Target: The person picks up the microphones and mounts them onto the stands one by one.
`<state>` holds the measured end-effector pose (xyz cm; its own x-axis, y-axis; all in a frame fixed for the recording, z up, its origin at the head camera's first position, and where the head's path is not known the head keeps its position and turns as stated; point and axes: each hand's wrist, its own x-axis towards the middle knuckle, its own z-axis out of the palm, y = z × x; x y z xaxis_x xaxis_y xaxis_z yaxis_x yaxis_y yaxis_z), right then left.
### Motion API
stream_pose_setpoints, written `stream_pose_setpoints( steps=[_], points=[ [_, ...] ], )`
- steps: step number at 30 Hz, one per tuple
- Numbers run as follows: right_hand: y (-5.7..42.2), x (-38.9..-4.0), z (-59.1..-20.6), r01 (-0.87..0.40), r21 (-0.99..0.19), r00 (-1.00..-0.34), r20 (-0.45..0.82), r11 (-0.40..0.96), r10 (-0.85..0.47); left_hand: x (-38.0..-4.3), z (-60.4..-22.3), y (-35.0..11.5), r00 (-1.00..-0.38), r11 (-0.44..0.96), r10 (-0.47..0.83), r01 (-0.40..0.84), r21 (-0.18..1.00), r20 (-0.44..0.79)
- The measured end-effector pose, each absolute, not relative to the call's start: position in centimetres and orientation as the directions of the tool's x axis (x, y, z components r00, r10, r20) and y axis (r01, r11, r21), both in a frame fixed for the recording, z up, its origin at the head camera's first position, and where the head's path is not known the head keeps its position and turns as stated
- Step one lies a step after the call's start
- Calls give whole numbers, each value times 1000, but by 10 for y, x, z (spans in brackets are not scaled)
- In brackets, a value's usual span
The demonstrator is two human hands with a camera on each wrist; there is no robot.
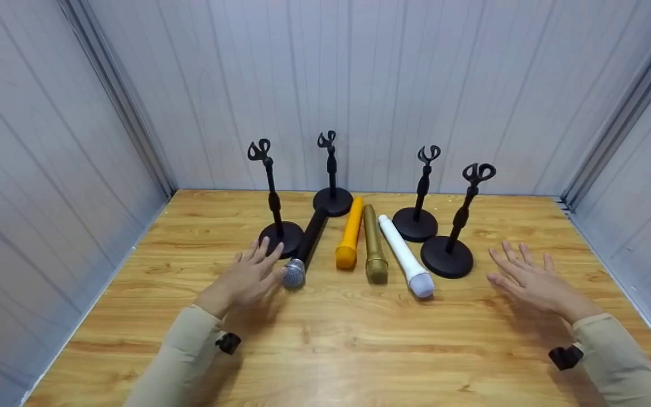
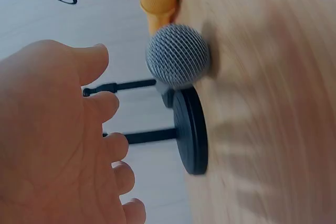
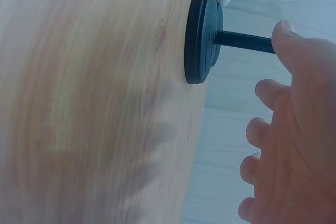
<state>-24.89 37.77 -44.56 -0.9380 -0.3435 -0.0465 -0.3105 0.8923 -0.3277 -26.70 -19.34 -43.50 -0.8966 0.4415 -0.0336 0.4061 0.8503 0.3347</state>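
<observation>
Left hand (image 1: 243,282): hovering just beside the black mic (image 1: 307,243), spreading its fingers, gripping nothing; probably just getting-ready stage tbh, no pickup happening
Right hand (image 1: 543,285): also splaying fingers, holding nothing, hanging near the front-right stand (image 1: 461,217)
White mic (image 1: 404,254): lying on the table (image 1: 359,350), pointing its head nearward
Black mic: lying right beside the front-left stand (image 1: 274,203); imo calling next for curling left fingers round the handle without bumping that base
Gold mic (image 1: 374,243) + orange mic (image 1: 350,232): lying mid-table, side by side
Rear-right stand (image 1: 422,185) + rear-left stand (image 1: 332,164): standing upright, carrying nothing up top
Wall (image 1: 370,85): backing everything
</observation>
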Motion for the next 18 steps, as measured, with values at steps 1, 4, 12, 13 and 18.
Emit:
stream_pose_setpoints(
  steps=[1, 4, 12, 13, 18],
  points=[
    [378, -249, -446, -313, -331, -937, -46, 890, -346, -268, -434, -189, -893, 845, 449, 416, 337, -26],
    [377, -252, -446, -317, -337, -935, -46, 887, -352, -270, -435, -173, -883, 826, 470, 439, 355, -2],
    [375, -260, -447, -303, -351, -936, -63, 886, -346, -274, -439, -120, -830, 748, 555, 527, 403, 54],
    [375, -261, -447, -302, -355, -937, -61, 885, -345, -275, -440, -113, -822, 737, 568, 536, 411, 53],
    [370, -266, -449, -304, -370, -938, -47, 878, -344, -276, -441, -78, -775, 683, 628, 595, 424, 77]
  ],
)
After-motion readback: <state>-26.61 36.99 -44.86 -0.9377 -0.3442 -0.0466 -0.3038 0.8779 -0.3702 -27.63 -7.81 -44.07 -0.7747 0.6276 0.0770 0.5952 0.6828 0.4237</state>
